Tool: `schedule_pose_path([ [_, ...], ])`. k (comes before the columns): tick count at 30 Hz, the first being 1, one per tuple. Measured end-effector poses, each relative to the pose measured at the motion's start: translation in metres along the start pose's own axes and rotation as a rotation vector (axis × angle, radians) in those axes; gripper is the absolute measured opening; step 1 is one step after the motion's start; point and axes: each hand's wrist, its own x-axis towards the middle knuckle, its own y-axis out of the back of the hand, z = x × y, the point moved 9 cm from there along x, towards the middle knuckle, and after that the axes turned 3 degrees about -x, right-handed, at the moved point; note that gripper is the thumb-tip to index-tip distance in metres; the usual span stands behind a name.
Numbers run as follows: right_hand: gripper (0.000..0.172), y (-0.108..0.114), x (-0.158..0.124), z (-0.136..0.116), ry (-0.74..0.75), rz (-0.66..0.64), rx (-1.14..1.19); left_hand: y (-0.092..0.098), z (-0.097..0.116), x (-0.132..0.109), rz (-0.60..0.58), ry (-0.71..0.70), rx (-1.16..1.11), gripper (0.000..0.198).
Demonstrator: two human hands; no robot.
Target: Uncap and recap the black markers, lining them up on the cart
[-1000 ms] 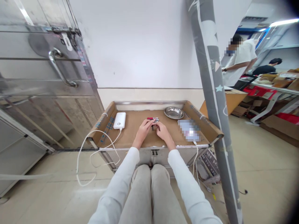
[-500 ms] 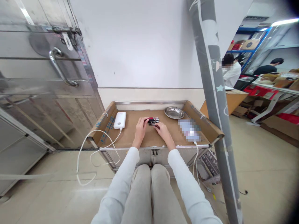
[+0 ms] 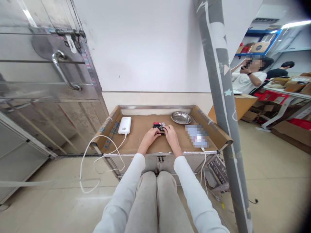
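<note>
Several slim pens, which look like markers, lie side by side in the middle of the brown cardboard surface (image 3: 136, 142). The farthest is a red pen (image 3: 157, 123); nearer ones are black pens (image 3: 159, 126). My left hand (image 3: 151, 136) has its fingers curled at the left ends of the nearest black pens. At their right ends, my right hand (image 3: 171, 134) closes its fingers in the same way. Both hands seem to grip the nearest black pen (image 3: 162, 133) between them, partly hidden by the fingertips.
A white power bank (image 3: 124, 125) with a cable lies left. On the right are a steel dish (image 3: 181, 117) and a blurred phone (image 3: 196, 135) with a cable. Raised cardboard edges flank the surface. A grey roll (image 3: 224, 97) leans at right; a person (image 3: 250, 77) sits beyond.
Both hands have moved nearer to me, from the far pens to the near edge of the row. The red pen is uncovered. The person in the background has leaned back with raised arms.
</note>
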Motion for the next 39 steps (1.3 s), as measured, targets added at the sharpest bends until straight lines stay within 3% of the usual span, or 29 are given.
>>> schedule_pose_path([
  [6,0.028,-0.008,-0.001,-0.006,0.087,-0.061,0.035,0.005,-0.011,0.001,0.106,0.022,0.062,0.011],
  [11,0.023,-0.015,-0.001,-0.009,0.103,-0.131,0.1,0.004,-0.019,0.002,0.114,0.054,0.085,0.014],
  [22,0.015,-0.016,-0.002,0.0,0.059,-0.104,0.045,0.006,-0.013,-0.001,0.121,0.037,0.124,0.02],
  [28,0.016,-0.016,-0.001,-0.005,0.074,-0.143,0.046,0.003,-0.006,0.0,0.086,-0.011,0.058,0.011],
  [32,0.016,-0.015,-0.002,-0.008,0.087,-0.15,0.05,-0.001,-0.009,0.001,0.054,0.001,0.057,0.007],
  [39,0.018,-0.007,-0.002,-0.007,0.045,-0.074,-0.111,0.002,-0.019,0.001,0.11,0.046,0.092,0.006],
])
